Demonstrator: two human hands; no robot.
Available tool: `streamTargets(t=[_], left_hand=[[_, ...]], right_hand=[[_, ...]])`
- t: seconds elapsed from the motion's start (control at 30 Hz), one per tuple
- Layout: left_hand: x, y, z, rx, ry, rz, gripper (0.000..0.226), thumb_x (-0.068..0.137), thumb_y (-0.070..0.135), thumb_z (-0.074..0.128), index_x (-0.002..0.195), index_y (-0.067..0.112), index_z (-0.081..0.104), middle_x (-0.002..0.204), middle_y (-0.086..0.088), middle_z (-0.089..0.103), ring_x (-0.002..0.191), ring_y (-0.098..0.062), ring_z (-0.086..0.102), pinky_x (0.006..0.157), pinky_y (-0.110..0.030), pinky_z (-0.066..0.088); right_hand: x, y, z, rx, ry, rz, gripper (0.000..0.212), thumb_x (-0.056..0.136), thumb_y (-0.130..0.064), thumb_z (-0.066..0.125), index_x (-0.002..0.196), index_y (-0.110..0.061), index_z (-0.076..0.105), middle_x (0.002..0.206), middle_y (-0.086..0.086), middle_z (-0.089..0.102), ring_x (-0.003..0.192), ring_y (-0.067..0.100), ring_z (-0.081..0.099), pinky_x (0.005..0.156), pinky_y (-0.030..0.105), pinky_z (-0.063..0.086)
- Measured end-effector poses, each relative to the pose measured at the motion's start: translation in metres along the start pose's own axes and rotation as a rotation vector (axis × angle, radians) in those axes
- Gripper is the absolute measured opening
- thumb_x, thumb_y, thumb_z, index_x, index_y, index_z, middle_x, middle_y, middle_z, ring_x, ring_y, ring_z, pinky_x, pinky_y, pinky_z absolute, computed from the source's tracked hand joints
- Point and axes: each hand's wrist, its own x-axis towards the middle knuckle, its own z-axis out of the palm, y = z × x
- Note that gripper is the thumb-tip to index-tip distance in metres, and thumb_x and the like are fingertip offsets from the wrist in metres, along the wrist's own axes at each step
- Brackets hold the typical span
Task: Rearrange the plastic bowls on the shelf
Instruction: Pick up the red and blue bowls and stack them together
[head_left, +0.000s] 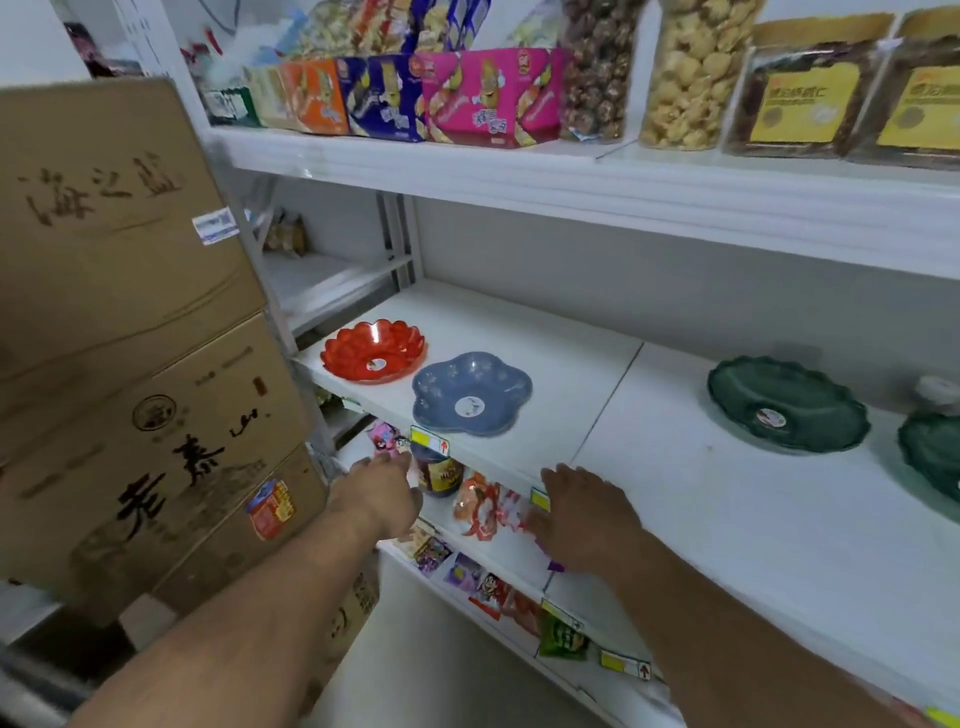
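Both bare forearms reach in from the bottom edge toward the front of the white metal shelf (675, 467). On the left, the left hand (382, 493) hangs just before the shelf's front lip, fingers curled downward and holding nothing. Its partner, the right hand (582, 512), lies palm down at the lip with fingers spread loosely, also empty. Below them, a lower tier holds a dark jar (436, 473) and bright snack packets (485, 506). Stacked brown cardboard boxes (130, 332) stand at the left.

Further in, on the white board, a blue flower-shaped plastic bowl (471, 393) sits near the front edge. Just behind and left of it is a red translucent scalloped plastic bowl (373, 351), close but apart. Well to the right rests a dark green scalloped plastic bowl (787, 404), and a second green bowl (932, 452) is cut off by the frame's edge.

Above, the upper tier carries colourful snack cartons (415, 96) and clear tubs of dried goods (696, 73).
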Motion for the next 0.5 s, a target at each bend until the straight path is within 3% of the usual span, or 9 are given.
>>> streamTargets(t=[0.23, 0.4, 0.5], left_hand=[[0.037, -0.063, -0.006, -0.076, -0.017, -0.025, 0.066, 0.094, 0.046, 0.040, 0.155, 0.027, 0.024, 0.158, -0.005, 0.036, 0.139, -0.032, 0.039, 0.108, -0.042, 0.038], [0.077, -0.088, -0.007, -0.191, -0.024, -0.059, 0.068, 0.094, 0.047, 0.042, 0.155, 0.023, 0.026, 0.160, -0.006, 0.033, 0.141, -0.031, 0.038, 0.111, -0.042, 0.038], [0.099, -0.097, -0.014, -0.210, -0.003, -0.075, 0.068, 0.090, 0.048, 0.043, 0.153, 0.028, 0.029, 0.157, -0.006, 0.039, 0.136, -0.033, 0.044, 0.108, -0.042, 0.041]], right_hand=[[0.040, -0.057, -0.008, 0.007, 0.019, 0.025, 0.073, 0.098, -0.058, 0.031, 0.158, -0.017, 0.021, 0.164, 0.008, 0.027, 0.146, 0.029, 0.031, 0.116, 0.045, 0.030], [0.069, -0.071, -0.016, -0.007, 0.066, 0.036, 0.067, 0.099, -0.056, 0.031, 0.152, -0.016, 0.031, 0.154, 0.008, 0.041, 0.138, 0.029, 0.041, 0.109, 0.044, 0.038], [0.092, -0.070, -0.018, 0.013, 0.110, 0.043, 0.067, 0.098, -0.056, 0.033, 0.152, -0.016, 0.031, 0.157, 0.007, 0.040, 0.139, 0.029, 0.042, 0.109, 0.045, 0.038]])
